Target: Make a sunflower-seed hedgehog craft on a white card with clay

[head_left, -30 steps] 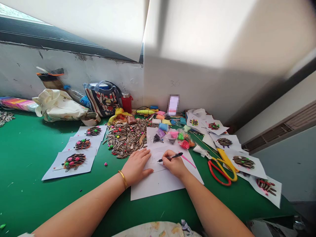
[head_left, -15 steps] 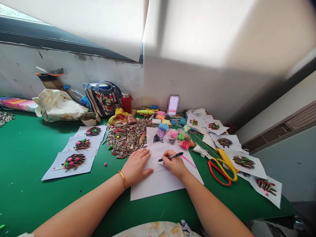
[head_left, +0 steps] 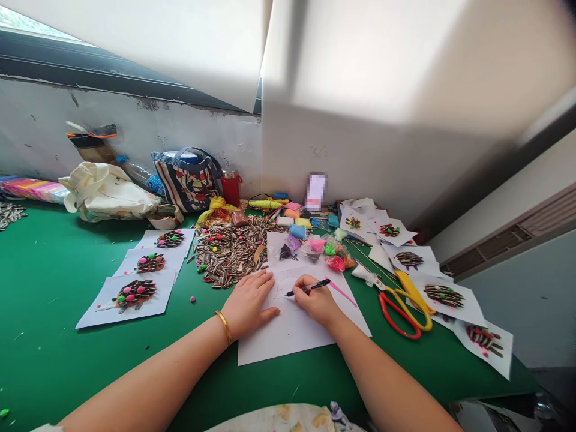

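Observation:
My left hand point(head_left: 252, 303) lies flat on the left side of a white sheet of paper point(head_left: 288, 339), its fingers stretched out. In my right hand point(head_left: 315, 303) is a black pen point(head_left: 318, 285), pinched between thumb and fingers, its tip touching the paper. Thin drawn lines point(head_left: 279, 291) show on the sheet between my hands. A pink stick-like tool point(head_left: 342, 294) lies on the paper's right side. Beyond my left hand spreads a heap of striped sunflower seeds point(head_left: 229, 258) dotted with small coloured balls.
Scissors with red and yellow handles point(head_left: 407, 312) lie to the right. Cards with seed-covered hedgehogs stand in rows at left point(head_left: 153, 303) and right point(head_left: 477, 300). Bagged coloured clay point(head_left: 315, 246) sits behind the paper. Bags point(head_left: 189, 180) and a red flask point(head_left: 231, 189) line the wall.
The pen in my right hand has shifted slightly left and down, and the drawn line has grown a little. My left hand stays in place.

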`<state>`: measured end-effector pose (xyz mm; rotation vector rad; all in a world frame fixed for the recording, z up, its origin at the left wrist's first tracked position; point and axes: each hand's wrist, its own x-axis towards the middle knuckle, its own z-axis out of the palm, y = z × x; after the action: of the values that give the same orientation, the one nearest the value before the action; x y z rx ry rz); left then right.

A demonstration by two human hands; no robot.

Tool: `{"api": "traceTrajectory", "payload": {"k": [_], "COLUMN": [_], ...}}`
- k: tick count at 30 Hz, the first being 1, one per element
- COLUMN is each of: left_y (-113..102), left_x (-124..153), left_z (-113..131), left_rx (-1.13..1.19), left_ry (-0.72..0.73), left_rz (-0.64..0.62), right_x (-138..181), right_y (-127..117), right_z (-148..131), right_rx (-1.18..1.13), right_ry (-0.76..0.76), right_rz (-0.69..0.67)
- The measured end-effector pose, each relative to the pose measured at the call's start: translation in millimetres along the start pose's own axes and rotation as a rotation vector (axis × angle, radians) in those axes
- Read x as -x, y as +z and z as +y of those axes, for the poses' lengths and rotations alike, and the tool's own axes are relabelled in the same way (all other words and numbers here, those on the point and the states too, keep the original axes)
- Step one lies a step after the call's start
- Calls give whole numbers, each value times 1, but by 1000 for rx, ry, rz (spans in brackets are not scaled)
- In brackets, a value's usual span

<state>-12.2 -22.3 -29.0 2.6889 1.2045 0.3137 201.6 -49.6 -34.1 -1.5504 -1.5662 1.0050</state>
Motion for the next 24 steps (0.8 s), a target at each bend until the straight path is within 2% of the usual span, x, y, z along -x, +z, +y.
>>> {"api": "traceTrajectory", "payload": {"k": [10,24], "left_y": [-1,2], "left_x": [0,1], "left_z": [-1,-3], "left_rx": [24,-2], "left_ry": [-1,9], "left_rz": [-1,2], "right_x": [0,-6], "right_y": [-1,-11], "right_z": [-1,9], "right_rx": [84,105], "right_ry": [-36,80], "right_rz": [14,114]}}
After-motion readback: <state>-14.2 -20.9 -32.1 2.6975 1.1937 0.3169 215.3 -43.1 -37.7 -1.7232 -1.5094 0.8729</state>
